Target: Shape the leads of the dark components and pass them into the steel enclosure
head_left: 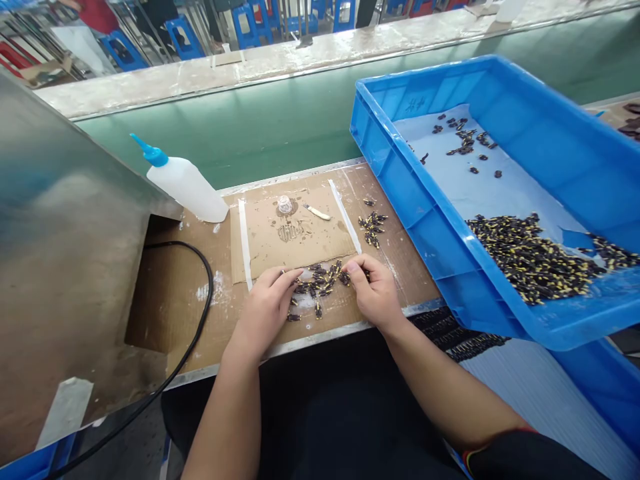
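Both my hands rest on a cardboard-covered bench (175, 293) near its front edge. A loose heap of small black-and-yellow parts (320, 280) lies between them. My left hand (265, 307) has its fingers curled together with the tips at the heap's left side. My right hand (373, 290) is closed in a pinch at the heap's right side; what its fingers hold is too small to make out. A second small cluster of the same parts (373, 225) lies farther back on the right.
A tilted blue crate (400, 153) on the right holds several of the same parts. A white squeeze bottle with a blue nozzle (183, 183) lies at the back left. A taped cardboard sheet (295, 233), a black cable (207, 293), a metal housing (60, 220) and a green conveyor belt (260, 127) surround the spot.
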A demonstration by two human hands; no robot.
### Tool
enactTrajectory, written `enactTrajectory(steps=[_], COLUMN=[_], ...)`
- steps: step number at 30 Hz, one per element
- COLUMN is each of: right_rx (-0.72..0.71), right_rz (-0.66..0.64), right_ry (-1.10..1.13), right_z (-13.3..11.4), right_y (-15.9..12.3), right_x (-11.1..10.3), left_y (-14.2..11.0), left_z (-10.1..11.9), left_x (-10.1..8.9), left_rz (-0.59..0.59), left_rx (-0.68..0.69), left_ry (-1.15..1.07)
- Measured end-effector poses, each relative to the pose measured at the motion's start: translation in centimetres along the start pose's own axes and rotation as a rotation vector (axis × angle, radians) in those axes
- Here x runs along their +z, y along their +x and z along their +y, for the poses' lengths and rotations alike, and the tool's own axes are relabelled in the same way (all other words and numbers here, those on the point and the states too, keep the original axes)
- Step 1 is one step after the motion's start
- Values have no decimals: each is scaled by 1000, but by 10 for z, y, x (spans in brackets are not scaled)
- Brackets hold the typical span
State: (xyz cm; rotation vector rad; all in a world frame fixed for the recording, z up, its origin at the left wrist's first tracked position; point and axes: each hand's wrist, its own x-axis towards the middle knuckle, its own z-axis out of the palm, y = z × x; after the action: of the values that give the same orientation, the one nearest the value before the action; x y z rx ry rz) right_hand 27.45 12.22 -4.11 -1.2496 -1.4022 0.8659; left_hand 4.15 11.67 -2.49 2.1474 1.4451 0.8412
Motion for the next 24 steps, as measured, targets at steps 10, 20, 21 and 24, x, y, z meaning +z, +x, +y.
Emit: enactTrajectory(steps=[10,20,21,24], right_rx=[55,622,680,862], right_rz=[-4,-136,-198,-433], right_ry=[32,882,918,1050], right_z=[4,-38,-49,-71], right_y=[-3,-9,-16,-42], right_x=[2,1,4,17], left_y=[-7,-48,-54,-68], left_z=[-5,48,54,70], left_x=[-19,-27,-25,-16], left_rz=[116,472,390,122], left_rx=[-103,-89,-42,138], left_ry=[-244,-503,-455,-323])
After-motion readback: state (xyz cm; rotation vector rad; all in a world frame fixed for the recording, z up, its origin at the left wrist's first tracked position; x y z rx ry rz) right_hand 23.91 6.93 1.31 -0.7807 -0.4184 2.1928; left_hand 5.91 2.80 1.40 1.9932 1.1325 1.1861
